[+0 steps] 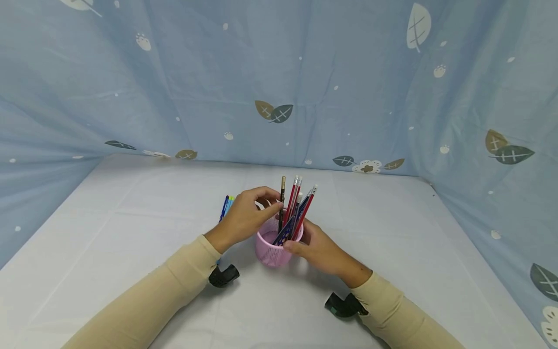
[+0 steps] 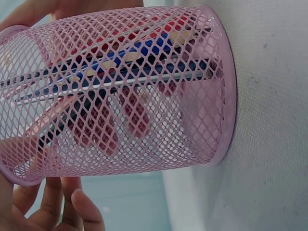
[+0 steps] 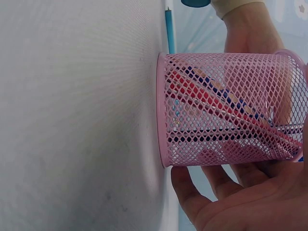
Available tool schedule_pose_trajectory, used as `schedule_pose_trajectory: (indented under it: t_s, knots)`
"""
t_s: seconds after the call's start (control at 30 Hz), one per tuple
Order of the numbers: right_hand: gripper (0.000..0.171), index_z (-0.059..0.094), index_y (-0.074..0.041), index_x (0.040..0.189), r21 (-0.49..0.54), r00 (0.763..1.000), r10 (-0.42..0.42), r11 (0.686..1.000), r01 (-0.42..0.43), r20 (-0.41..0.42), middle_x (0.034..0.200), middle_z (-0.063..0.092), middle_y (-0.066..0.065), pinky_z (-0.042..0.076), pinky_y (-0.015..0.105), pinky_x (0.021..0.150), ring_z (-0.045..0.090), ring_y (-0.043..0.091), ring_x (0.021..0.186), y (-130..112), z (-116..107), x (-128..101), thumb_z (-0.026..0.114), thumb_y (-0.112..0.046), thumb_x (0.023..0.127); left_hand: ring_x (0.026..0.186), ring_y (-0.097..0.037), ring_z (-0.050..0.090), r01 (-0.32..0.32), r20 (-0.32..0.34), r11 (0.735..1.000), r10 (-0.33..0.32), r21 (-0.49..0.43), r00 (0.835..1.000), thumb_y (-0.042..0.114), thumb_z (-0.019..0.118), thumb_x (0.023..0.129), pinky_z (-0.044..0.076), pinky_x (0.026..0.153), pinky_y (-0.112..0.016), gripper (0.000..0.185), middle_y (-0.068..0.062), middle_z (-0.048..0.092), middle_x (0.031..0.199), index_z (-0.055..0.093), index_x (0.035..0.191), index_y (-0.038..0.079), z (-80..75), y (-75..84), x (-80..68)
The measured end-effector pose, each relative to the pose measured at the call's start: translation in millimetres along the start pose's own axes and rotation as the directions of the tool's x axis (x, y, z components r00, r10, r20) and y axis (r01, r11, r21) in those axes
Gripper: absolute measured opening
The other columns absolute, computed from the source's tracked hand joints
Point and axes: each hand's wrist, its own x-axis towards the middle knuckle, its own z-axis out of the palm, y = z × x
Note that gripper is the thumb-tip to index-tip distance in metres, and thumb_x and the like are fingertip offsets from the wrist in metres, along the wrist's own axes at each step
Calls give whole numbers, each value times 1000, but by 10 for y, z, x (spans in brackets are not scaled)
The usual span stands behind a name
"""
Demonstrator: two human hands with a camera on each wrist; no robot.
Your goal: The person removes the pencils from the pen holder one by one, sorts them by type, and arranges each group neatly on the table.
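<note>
A pink mesh pencil cup (image 1: 271,255) stands on the white table with several pencils leaning in it. My right hand (image 1: 323,248) holds the cup's right side, thumb at the near rim and fingers curved round behind; in the right wrist view its fingers (image 3: 185,190) lie along the mesh. Over the far left rim, my left hand (image 1: 247,212) pinches a black pencil (image 1: 282,189) with a gold end between thumb and index finger. The black pencil's lower part is inside the cup. Beside it are red pencils (image 1: 292,195) with white erasers and dark blue patterned ones (image 1: 299,208).
Blue pens or pencils (image 1: 224,208) lie on the table left of the cup, partly hidden by the left hand and wrist. Black wrist mounts (image 1: 224,276) hang under both sleeves. A blue leaf-print curtain (image 1: 340,72) borders the white table (image 1: 370,218) at the back and sides.
</note>
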Motion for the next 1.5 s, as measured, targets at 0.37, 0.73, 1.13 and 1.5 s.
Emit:
schedule_pose_trajectory:
  t_s: [0.37,0.73,1.13,1.5]
  knots:
    - [86,27,-3,155,-1,1000,7,1000,-7,-3,153,43,22,46,34,107,50,35,136,-6,5,-2,66,-49,94,96,-14,66,-26,-26,999,25,-39,999,26,66,97,54,84,-34,19,1,72,105,67,113,14,18,-9,10]
    - [85,30,-2,153,-8,1000,21,1000,-21,-6,149,47,22,46,41,108,51,35,135,-16,11,0,66,-50,93,95,-13,66,-71,-58,997,69,-35,996,24,65,98,53,83,-35,19,0,72,102,66,113,12,2,12,3]
    - [87,32,-4,153,-12,1000,15,1000,-16,-17,151,47,16,40,52,112,49,34,137,-23,4,9,66,-53,91,97,-14,66,-122,-100,992,119,-25,988,22,64,99,54,83,-34,21,-2,72,105,65,115,10,-79,71,19]
    - [86,33,-6,153,-2,1000,19,1000,-19,-16,147,50,19,45,49,109,53,35,133,-17,-1,17,68,-53,90,87,-23,69,-158,-182,981,136,-116,974,20,59,101,53,79,-30,27,-10,69,104,57,125,6,-347,205,15]
